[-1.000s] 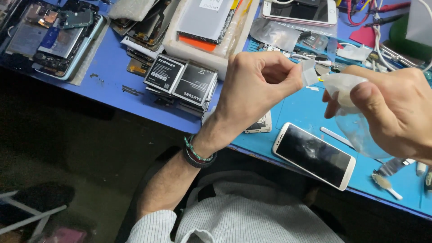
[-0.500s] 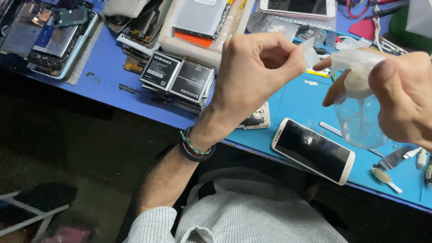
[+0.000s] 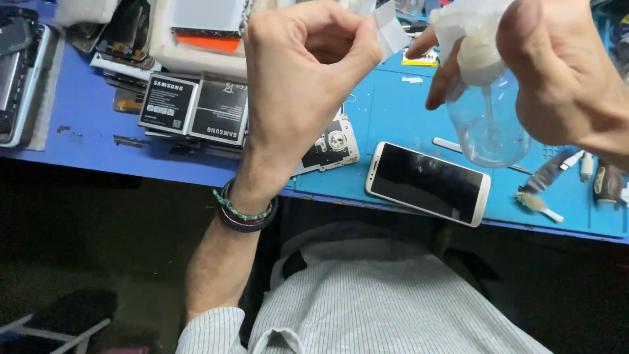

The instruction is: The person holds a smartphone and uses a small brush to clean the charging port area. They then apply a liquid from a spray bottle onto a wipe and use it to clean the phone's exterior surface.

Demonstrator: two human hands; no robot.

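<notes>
While your striped shirt (image 3: pixel 386 308) fills near edge, white smartphone (image 3: pixel 427 183) lies face up on blue mat (image 3: pixel 386 118), just under your hands. Your left hand (image 3: pixel 298 85), beaded bracelet (image 3: pixel 244 211) at wrist, pinches small white wipe (image 3: pixel 391 31) between thumb and fingers. Your right hand (image 3: pixel 563 72) wraps neck of clear spray bottle (image 3: pixel 488 124), held above mat beside phone. Farther left: two black batteries (image 3: pixel 196 108) at mat's edge; white tray (image 3: pixel 196 52) beyond.
</notes>
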